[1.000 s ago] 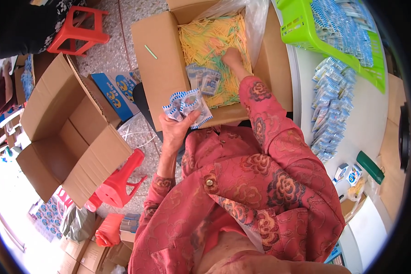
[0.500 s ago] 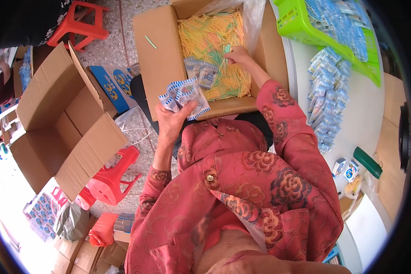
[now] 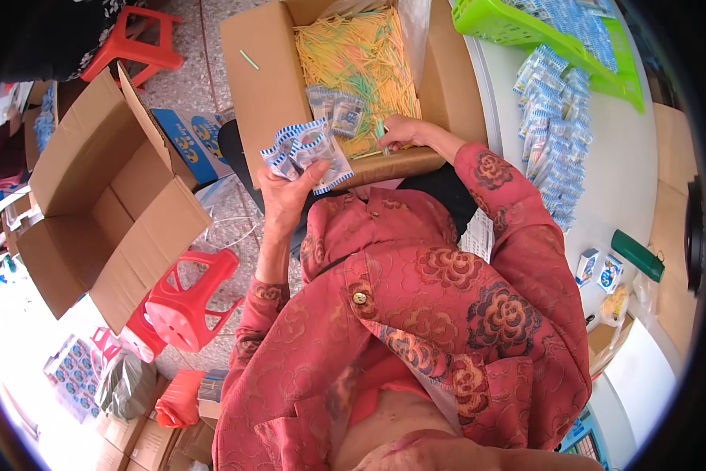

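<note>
My left hand [image 3: 284, 192] is closed around several clear packets with blue-and-white striped edges [image 3: 310, 149], fanned out over the near left corner of an open cardboard box [image 3: 252, 90]. Inside the box lies a loose heap of thin yellow and green sticks [image 3: 353, 51]. A few more small packets [image 3: 341, 111] rest on the heap, just beyond my left hand. My right hand [image 3: 406, 132] is low in the box by its near wall, fingers pinched on a small bunch of thin green sticks [image 3: 381, 132], partly hidden by the fingers.
An empty cardboard box [image 3: 117, 204] stands open at the left, near red plastic stools [image 3: 184, 306]. On the white table [image 3: 478, 67] to the right lie a pile of filled packets [image 3: 553, 133], a green basket [image 3: 510, 23] of packets and a dark green bottle [image 3: 637, 255].
My right hand has drawn nearer, from the middle of the stick heap to the box's near wall, keeping its green sticks. The left hand still holds its packets. The view has shifted slightly.
</note>
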Tool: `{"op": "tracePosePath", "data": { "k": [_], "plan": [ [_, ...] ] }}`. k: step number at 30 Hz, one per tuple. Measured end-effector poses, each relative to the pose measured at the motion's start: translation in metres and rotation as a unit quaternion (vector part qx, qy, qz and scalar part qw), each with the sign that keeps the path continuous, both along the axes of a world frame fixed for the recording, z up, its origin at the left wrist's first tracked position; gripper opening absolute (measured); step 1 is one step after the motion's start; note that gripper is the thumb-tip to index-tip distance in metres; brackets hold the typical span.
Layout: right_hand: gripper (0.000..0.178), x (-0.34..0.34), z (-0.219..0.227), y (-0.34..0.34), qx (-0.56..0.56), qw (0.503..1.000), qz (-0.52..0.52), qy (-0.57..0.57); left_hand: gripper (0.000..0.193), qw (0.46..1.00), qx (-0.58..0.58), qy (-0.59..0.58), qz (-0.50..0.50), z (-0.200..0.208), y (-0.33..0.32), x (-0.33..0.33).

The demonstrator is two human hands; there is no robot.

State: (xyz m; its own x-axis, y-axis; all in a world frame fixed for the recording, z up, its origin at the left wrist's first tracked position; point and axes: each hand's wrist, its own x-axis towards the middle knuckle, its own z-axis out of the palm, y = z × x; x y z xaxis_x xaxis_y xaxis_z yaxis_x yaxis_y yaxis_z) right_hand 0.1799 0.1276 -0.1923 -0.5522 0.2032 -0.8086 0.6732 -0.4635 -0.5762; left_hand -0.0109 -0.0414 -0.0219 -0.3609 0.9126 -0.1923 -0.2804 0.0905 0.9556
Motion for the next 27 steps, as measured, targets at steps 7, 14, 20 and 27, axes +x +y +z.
{"op": "tracePosePath", "data": {
  "k": [7, 14, 20, 27],
  "plan": [
    [0.014, -0.002, -0.002, 0.001, 0.008, 0.998, 0.043, 0.044, 0.022, 1.000, -0.010, 0.016, -0.007, 0.007, 0.001, 0.008],
    [0.017, -0.001, 0.021, -0.003, 0.066, 0.996, 0.051, 0.033, 0.022, 0.999, 0.002, 0.035, -0.024, 0.013, 0.002, 0.012],
    [0.011, -0.011, 0.138, 0.014, 0.196, 0.931, -0.148, 0.269, 0.020, 0.996, -0.005, 0.072, -0.046, 0.014, 0.008, 0.013],
    [0.006, -0.015, 0.255, -0.013, 0.236, 0.886, -0.087, 0.390, 0.019, 0.994, -0.006, 0.091, -0.059, 0.000, 0.019, 0.022]
  ]
}}
